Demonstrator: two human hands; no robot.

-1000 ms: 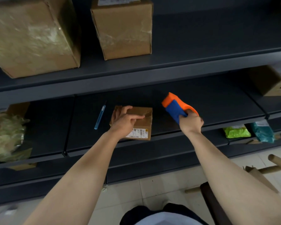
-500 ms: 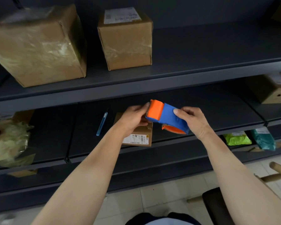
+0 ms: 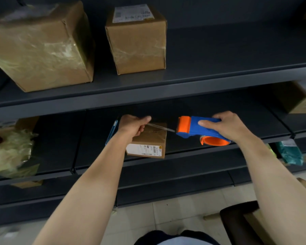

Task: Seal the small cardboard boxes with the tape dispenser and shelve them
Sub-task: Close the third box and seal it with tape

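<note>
The left hand [image 3: 134, 127] pinches the free end of the tape [image 3: 160, 128], stretching it taut above the box [image 3: 149, 141] on the shelf [image 3: 184, 154], likely to lay it along the seam. The right hand [image 3: 226, 125] wraps its fingers around the dispenser [image 3: 195, 129], held apart to keep tension.
</note>
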